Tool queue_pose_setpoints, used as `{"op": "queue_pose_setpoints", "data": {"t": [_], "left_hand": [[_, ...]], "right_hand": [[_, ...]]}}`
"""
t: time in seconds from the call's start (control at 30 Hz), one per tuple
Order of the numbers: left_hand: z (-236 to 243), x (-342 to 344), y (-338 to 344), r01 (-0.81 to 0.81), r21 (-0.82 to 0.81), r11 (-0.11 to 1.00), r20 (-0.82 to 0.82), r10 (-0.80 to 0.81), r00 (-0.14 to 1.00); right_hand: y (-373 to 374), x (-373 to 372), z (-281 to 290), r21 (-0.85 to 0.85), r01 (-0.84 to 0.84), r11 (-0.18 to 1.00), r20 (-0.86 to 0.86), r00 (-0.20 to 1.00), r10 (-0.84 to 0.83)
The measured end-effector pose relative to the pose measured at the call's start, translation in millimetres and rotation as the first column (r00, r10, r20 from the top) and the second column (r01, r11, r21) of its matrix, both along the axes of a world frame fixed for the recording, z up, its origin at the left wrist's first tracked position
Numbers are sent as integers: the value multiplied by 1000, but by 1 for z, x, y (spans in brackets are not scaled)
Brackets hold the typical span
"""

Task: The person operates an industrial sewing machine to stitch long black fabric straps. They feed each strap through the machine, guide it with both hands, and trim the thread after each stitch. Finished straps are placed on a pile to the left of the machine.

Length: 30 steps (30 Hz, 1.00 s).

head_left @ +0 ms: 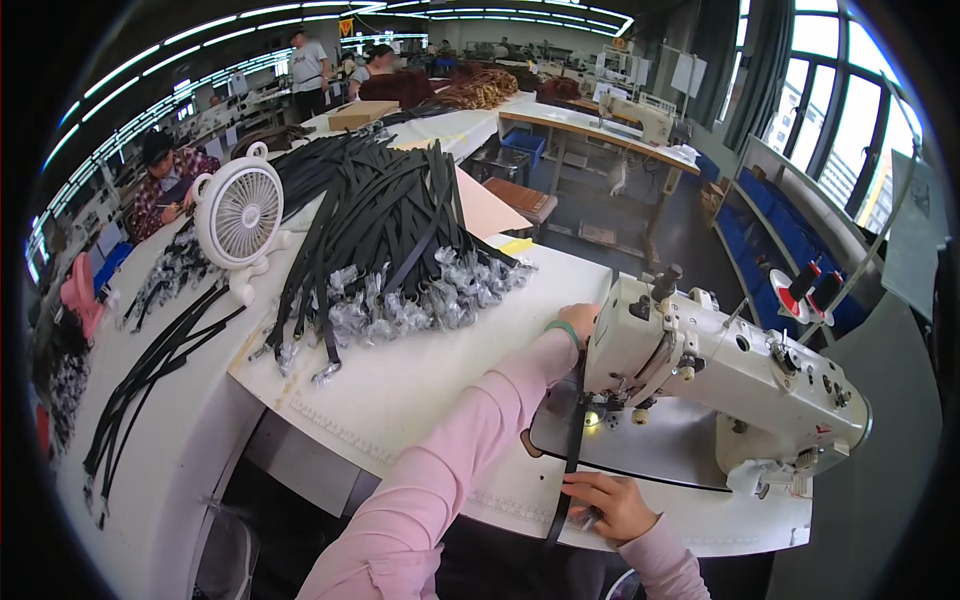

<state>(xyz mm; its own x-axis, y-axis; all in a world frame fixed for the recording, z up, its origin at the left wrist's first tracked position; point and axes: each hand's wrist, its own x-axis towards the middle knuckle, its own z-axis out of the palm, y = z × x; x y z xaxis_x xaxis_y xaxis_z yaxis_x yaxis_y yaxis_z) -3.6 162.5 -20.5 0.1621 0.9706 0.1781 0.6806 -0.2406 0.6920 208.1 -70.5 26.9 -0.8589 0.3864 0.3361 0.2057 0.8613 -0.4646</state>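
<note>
My left arm in a pink sleeve reaches past the white sewing machine; my left hand, with a green band at the wrist, is beside the machine head, its fingers mostly hidden. A black strap runs down under the lit needle area and over the table's front edge. My right hand is closed on this strap near that edge, fingertips on the strap. A large pile of black straps with clear plastic-wrapped ends lies on the white tabletop to the left of the machine.
A white fan and loose straps are on the left. A co-worker sits behind them, others stand farther back. At the right are red-and-black thread spools and blue bins; behind, another worktable.
</note>
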Motion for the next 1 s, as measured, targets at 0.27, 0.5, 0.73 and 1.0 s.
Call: {"op": "queue_pose_setpoints", "data": {"t": [0.27, 0.5, 0.73, 1.0], "left_hand": [[34, -40, -51, 336, -122, 934, 885, -51, 463], [34, -51, -187, 147, -239, 960, 871, 145, 470], [31, -44, -220, 236, -135, 962, 854, -8, 519], [27, -46, -224, 167, -80, 983, 789, -40, 614]], "right_hand": [[1, 8, -2, 122, 88, 989, -69, 994, -79], [-4, -8, 3, 115, 643, 758, 43, 759, -650], [22, -56, 2, 569, 571, 592, -82, 756, -649], [33, -65, 2, 410, 612, 676, -138, 774, -618]]}}
